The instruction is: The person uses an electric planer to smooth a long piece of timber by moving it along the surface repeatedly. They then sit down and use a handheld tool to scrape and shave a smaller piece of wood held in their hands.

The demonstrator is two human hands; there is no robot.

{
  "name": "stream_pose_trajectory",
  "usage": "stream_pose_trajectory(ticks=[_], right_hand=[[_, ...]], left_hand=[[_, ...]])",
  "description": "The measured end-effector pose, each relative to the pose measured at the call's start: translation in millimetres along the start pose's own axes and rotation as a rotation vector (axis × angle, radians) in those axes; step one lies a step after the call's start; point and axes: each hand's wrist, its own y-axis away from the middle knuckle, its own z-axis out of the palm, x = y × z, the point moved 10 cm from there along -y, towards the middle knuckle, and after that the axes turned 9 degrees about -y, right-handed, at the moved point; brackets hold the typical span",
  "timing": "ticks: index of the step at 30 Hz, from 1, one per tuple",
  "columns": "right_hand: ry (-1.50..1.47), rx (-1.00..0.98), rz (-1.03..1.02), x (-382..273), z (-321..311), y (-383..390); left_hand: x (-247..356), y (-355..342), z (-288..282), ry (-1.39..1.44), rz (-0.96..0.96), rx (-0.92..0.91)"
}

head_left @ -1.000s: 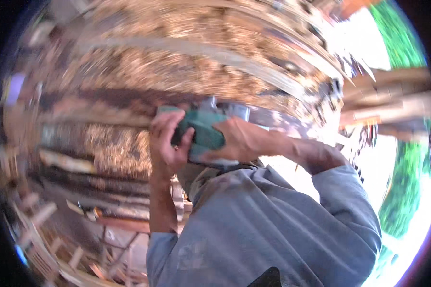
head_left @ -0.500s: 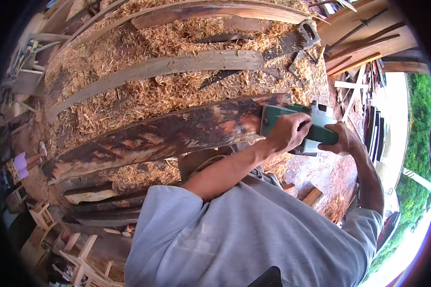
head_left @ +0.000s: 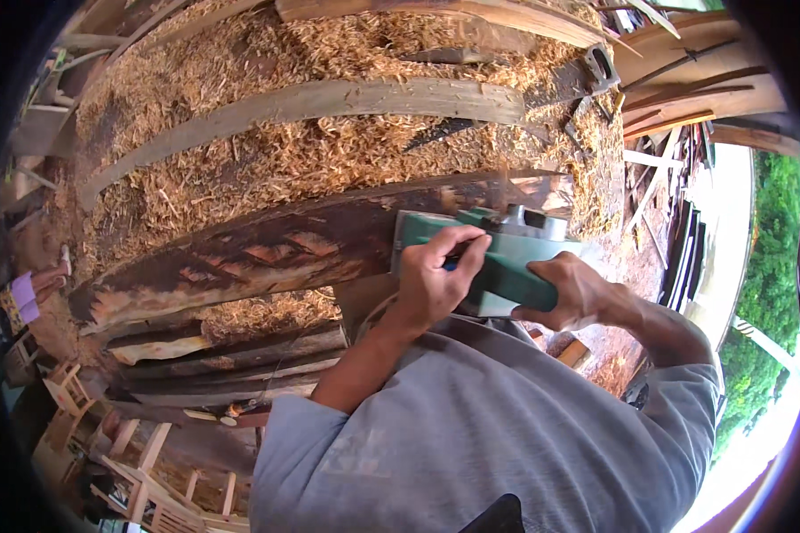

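1. Wood shavings (head_left: 311, 155) cover the ground beyond the dark plank (head_left: 329, 238), up to a grey board (head_left: 329, 99) curving across the far side.
2. Plank surface stretches uncovered leftward from the green planer (head_left: 507, 280); its right end lies just past the tool. On the near side, the wearer's shirt (head_left: 507, 417) sits close against the tool.
3. Planer rests on the plank's right part, under both hands.
4. Left hand (head_left: 440, 275) curls closed on its left portion; right hand (head_left: 573, 291) wraps the rear handle.
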Motion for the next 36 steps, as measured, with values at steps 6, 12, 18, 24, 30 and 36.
stream_pose_trajectory(ticks=[6, 12, 18, 24, 30, 36], right_hand=[[0.036, -0.069, -0.017, -95.1, 45.9, -66.7], [0.114, -0.201, -0.057, -209.8, 115.3, -143.8], [0.155, -0.272, -0.185, -332.3, 203.8, -225.4], [0.34, -0.413, -0.437, -476.9, 316.6, -299.9], [0.447, -0.218, -0.532, -590.5, 394.7, -401.1], [0.51, -0.226, -0.816, -662.6, 467.7, -436.5]], left_hand=[[-9.2, 12.5, -124.5, 0.081, -0.038, 0.171], [-20.9, 40.4, -277.2, 0.197, -0.082, 0.346], [-32.3, 146.8, -464.8, -0.115, 0.144, 1.15], [-129.5, 369.4, -524.3, -0.066, -0.223, 1.7], [-214.3, 496.3, -450.0, 0.074, -0.455, 1.812], [-197.6, 500.3, -418.2, 0.169, -0.552, 1.805]])
